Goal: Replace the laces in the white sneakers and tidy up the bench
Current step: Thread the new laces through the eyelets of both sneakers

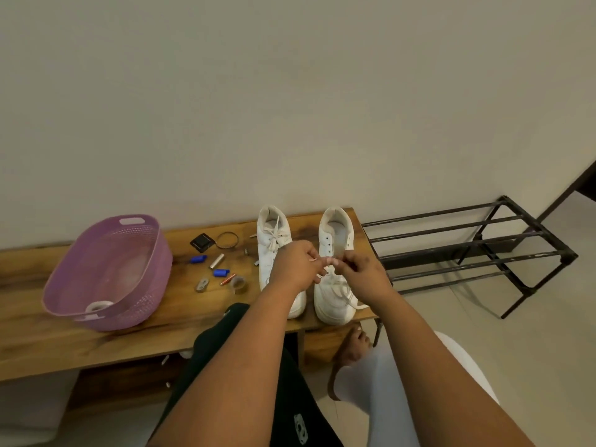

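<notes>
**Both hands work a lace over the right sneaker**

Two white sneakers stand side by side on the wooden tabletop (135, 343), heels toward the wall and toes toward the person. The left sneaker (272, 243) has its lace threaded and loosely crossed near the tongue. The right sneaker (335, 285) shows bare eyelets in its upper half, while a white lace (346, 293) lies loosely across its toe end and trails off its right side.

The left hand (295, 267) and the right hand (361, 272) meet above the right sneaker, fingertips nearly touching. The fingers of both hands are curled in a pinch; a thin pale strand seems to run between them, most likely the lace, though the blur makes it hard to tell.

To the left of the sneakers small items lie scattered on the tabletop: a black square piece (202, 242), a thin dark ring (227, 240), two blue caps (198, 259) and (221, 272), a silver cylinder (217, 261), a roll of clear tape (239, 284) and a small metal clip (202, 284). Further left sits a purple plastic basket (148, 253) holding a white tape roll (96, 307). A black metal shoe rack (483, 250) stands on the floor to the right of the tabletop.
</notes>
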